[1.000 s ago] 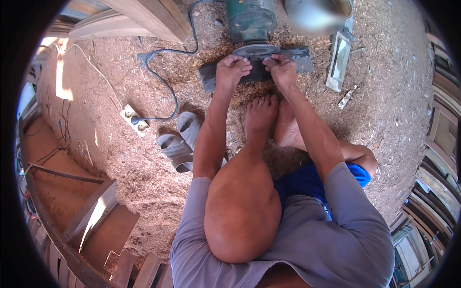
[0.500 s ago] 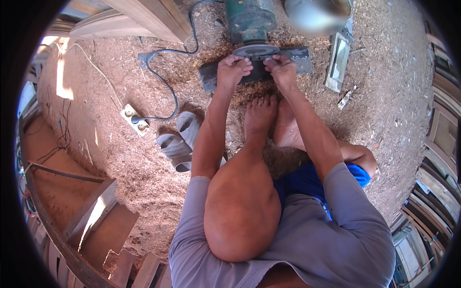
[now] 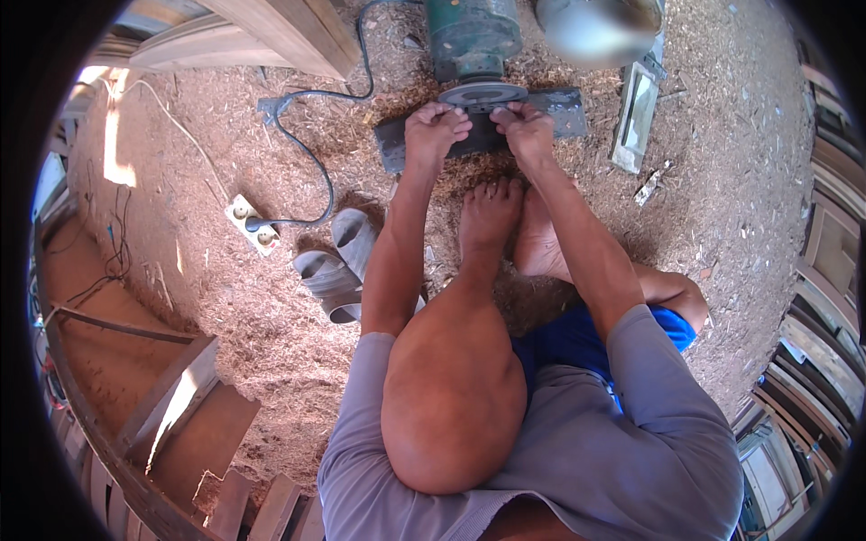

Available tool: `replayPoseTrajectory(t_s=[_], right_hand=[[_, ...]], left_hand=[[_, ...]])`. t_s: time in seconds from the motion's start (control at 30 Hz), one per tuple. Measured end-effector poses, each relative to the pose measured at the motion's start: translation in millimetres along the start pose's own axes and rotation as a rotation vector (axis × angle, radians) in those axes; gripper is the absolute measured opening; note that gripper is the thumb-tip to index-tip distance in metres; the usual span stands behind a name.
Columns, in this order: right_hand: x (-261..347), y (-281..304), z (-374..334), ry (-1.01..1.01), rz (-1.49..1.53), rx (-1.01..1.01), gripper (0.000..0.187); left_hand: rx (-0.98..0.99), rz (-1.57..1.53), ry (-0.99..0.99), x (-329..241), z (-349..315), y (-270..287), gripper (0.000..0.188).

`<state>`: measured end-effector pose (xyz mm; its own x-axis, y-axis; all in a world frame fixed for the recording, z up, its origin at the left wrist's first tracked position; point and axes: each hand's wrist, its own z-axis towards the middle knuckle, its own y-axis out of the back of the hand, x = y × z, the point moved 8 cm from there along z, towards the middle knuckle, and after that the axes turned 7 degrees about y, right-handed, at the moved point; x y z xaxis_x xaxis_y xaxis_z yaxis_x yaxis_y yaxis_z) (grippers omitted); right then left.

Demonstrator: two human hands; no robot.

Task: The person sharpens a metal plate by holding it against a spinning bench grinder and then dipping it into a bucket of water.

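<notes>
A green bench grinder motor (image 3: pixel 473 36) stands at the far middle, its round grey disc (image 3: pixel 483 92) facing me. My left hand (image 3: pixel 435 133) is at the disc's lower left, fingers curled in and thumb pressed to them. Opposite it, my right hand (image 3: pixel 527 129) pinches at the disc's lower right. Something thin and dark may run between my fingertips, but it is too small to name. Below the disc and behind both hands lies a long dark plate (image 3: pixel 566 113) on the ground.
A dark cable (image 3: pixel 330 171) runs from a cream power strip (image 3: pixel 242 215) toward the motor. Grey sandals (image 3: pixel 354 239) lie left of my foot. A rounded metal vessel (image 3: pixel 600 32) and a narrow whitish frame (image 3: pixel 637 117) are at the far right. Wooden beams (image 3: pixel 271 36) stand far left.
Both hands have shifted very slightly to the left along the disc, keeping their pinched grip. Everything else looks the same.
</notes>
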<state>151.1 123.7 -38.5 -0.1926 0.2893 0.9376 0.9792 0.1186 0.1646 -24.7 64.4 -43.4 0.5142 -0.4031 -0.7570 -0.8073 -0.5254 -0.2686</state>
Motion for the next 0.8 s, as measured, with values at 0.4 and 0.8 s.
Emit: replayPoseTrajectory(t_s=[0.4, 0.8], right_hand=[[3, 4, -2, 0.005, 0.139, -0.029, 0.010], [11, 10, -10, -0.069, 0.159, -0.044, 0.014]], left_hand=[[0.020, 0.074, 0.006, -5, -2, -9, 0.011], [0.020, 0.152, 0.013, -3, 1, -13, 0.013]])
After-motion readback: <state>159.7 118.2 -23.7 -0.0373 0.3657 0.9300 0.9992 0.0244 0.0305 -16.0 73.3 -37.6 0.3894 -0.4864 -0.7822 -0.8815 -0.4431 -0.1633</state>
